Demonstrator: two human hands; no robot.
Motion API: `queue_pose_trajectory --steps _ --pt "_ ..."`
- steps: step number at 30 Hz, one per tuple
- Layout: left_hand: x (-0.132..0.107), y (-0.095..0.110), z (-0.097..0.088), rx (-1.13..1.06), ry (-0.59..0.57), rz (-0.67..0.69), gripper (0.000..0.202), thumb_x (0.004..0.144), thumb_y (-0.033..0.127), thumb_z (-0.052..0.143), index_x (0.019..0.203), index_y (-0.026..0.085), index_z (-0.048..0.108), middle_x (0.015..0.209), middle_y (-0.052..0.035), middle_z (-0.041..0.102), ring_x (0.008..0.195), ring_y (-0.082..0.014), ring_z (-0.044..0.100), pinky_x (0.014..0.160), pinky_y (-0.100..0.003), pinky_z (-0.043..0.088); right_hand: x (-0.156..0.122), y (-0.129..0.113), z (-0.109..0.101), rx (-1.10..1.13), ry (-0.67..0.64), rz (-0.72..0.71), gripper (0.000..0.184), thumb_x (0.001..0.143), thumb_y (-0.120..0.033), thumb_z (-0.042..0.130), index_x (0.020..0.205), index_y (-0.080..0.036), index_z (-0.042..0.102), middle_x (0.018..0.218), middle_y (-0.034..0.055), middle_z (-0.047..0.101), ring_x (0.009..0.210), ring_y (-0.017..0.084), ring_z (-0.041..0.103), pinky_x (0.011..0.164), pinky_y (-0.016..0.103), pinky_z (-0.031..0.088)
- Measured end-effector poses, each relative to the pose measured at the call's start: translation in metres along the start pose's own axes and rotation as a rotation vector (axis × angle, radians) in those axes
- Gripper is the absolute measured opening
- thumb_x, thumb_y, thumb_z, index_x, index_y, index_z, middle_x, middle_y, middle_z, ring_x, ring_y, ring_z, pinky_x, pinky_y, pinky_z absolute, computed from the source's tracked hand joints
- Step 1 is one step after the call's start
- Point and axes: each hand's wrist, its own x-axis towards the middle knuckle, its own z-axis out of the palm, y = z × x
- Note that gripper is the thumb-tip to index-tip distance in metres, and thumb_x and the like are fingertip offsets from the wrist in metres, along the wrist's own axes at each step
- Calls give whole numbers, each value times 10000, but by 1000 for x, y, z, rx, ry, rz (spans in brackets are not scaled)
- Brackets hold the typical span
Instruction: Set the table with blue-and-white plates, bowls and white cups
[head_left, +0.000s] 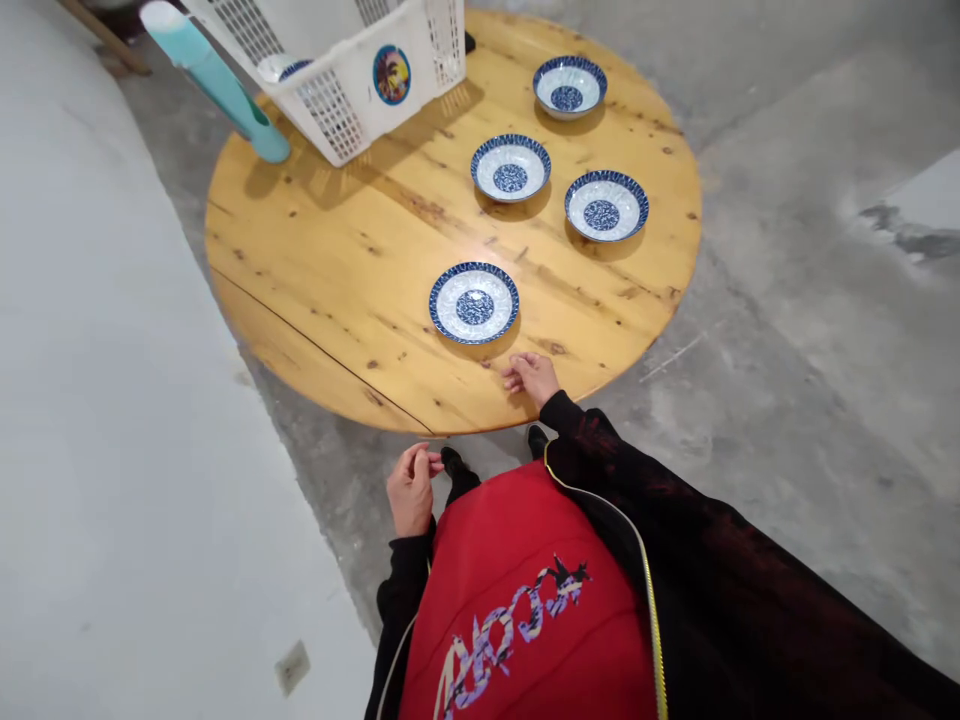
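A blue-and-white patterned plate [475, 306] lies face up near the front of the round wooden table. My right hand [532, 377] hovers just beyond its near right rim, apart from it, with fingers loosely bent and nothing visible in them. In front of the table edge hangs my left hand [413, 485], half curled, fingertips partly apart, also without a visible object. Three more dishes with the same blue pattern stand farther back: one in the middle [511, 168], one to the right [606, 206] and a deeper-looking one [570, 87] behind.
A white plastic basket [356, 75] with a round sticker stands at the table's back left; a blue-patterned dish [295, 69] shows inside. Beside it leans a turquoise holder [225, 90] with a white top. The wooden table [337, 290] has a white wall [150, 450] at its left.
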Motion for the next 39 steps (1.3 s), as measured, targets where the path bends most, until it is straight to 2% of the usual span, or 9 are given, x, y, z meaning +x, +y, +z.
queue_pose_trajectory --steps 4,9,12,15,19,27,34,39 --pt "30 -17 -62 7 27 10 324 842 436 552 978 158 649 797 -33 686 644 -138 664 659 -272 561 23 -5 42 40 101 -18 171 926 -286 573 818 -176 499 666 21 679 425 95 591 366 175 455" --pt "71 -49 -140 28 59 -37 339 830 448 554 1004 173 647 811 -29 698 660 -147 673 659 -279 566 47 0 78 22 273 -69 130 923 -278 543 852 -194 474 580 -30 609 428 101 604 387 175 492" --pt "94 -62 -173 48 25 -46 316 818 429 560 993 182 650 806 -23 704 667 -155 680 660 -290 576 56 6 85 -20 365 -110 82 885 -233 550 853 -195 485 548 -43 587 430 101 607 408 176 515" --pt "116 -63 -190 71 -46 -36 312 814 429 562 983 183 652 800 -21 705 667 -156 683 657 -289 581 59 10 87 -11 438 -134 63 836 -170 550 858 -194 496 565 -40 607 439 105 616 408 178 520" --pt "141 -50 -190 93 -131 11 318 815 430 570 988 179 662 817 -23 709 674 -152 688 674 -287 589 60 13 89 7 489 -149 82 801 -137 542 847 -192 500 585 -34 628 444 105 623 393 164 502" --pt "176 -15 -156 47 -209 79 327 825 440 581 1005 180 666 815 -13 707 673 -143 689 686 -276 590 63 16 92 50 533 -138 74 785 -136 515 826 -193 493 534 -57 596 406 105 601 364 162 479" --pt "197 13 -137 124 -239 70 350 822 454 576 1012 174 666 818 -18 710 682 -158 693 727 -317 601 60 16 96 61 567 -115 77 779 -168 525 825 -204 475 499 -64 583 410 129 617 361 172 471" --pt "215 36 -110 169 -310 66 386 810 508 579 1009 187 658 838 -33 716 725 -181 699 732 -325 594 59 15 96 16 562 -97 106 763 -203 543 827 -217 460 442 -72 562 391 148 616 334 169 435"
